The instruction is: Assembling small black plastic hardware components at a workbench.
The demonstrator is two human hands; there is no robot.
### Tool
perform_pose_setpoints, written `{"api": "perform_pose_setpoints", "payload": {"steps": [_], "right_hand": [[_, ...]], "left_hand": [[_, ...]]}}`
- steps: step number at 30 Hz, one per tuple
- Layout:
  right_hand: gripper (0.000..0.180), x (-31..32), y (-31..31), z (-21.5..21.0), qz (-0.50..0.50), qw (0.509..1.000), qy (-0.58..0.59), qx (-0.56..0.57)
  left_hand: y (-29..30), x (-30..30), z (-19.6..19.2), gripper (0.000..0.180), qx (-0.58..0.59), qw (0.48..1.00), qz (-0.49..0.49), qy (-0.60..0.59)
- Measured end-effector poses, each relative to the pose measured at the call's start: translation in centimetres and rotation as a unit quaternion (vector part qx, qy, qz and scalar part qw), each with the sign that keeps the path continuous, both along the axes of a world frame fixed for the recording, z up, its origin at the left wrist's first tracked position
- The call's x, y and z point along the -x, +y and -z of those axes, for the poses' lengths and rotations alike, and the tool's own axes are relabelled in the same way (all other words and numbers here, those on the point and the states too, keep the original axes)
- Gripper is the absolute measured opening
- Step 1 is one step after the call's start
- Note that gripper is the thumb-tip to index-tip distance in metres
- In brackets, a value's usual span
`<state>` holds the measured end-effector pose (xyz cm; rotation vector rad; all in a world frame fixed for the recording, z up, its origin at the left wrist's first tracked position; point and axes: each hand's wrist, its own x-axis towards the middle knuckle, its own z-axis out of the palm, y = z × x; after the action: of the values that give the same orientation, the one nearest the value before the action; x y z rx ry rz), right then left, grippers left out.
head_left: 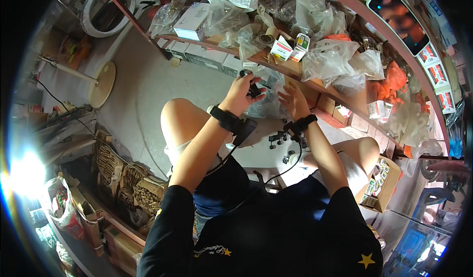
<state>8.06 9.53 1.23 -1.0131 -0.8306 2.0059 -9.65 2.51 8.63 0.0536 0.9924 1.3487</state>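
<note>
Left hand point(242, 92): closed on small black part point(254, 89), raised before shelf edge point(276, 65) for close handling. Right hand point(294, 100): empty, fingers spread, just beside part. Clear bag point(266, 104) beneath, apparently catching pieces.

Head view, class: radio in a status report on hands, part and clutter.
Left hand gripping small black part. Right hand open beside it. Clear plastic bags crowd the bench edge ahead.
</note>
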Motion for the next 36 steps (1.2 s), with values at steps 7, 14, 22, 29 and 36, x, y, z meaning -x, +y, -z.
{"api": "perform_pose_setpoints", "payload": {"steps": [7, 14, 22, 29, 36], "right_hand": [[0.025, -1.6, -2.7, -4.8, -0.187, 0.932, -0.154, -0.272], [0.023, -2.7, -4.0, -4.1, -0.159, 0.895, -0.233, -0.345], [0.016, -3.5, -4.0, -3.7, -0.119, 0.881, -0.268, -0.372], [0.01, -4.3, -2.9, -3.7, -0.075, 0.959, -0.139, -0.234], [0.019, -3.2, -1.3, 0.5, -0.158, 0.948, -0.27, -0.051]], "left_hand": [[-0.7, -2.5, 0.4, 0.022, 0.006, 0.995, 0.096, -0.006], [-1.3, -5.3, 0.2, 0.026, -0.05, 0.985, 0.161, -0.04], [-0.8, -6.6, 2.5, 0.035, -0.033, 0.989, 0.138, -0.049], [-1.0, -6.0, 2.4, 0.04, 0.01, 0.996, 0.072, -0.045], [-0.8, -2.7, -0.1, 0.046, 0.022, 0.997, -0.072, 0.022]]}}
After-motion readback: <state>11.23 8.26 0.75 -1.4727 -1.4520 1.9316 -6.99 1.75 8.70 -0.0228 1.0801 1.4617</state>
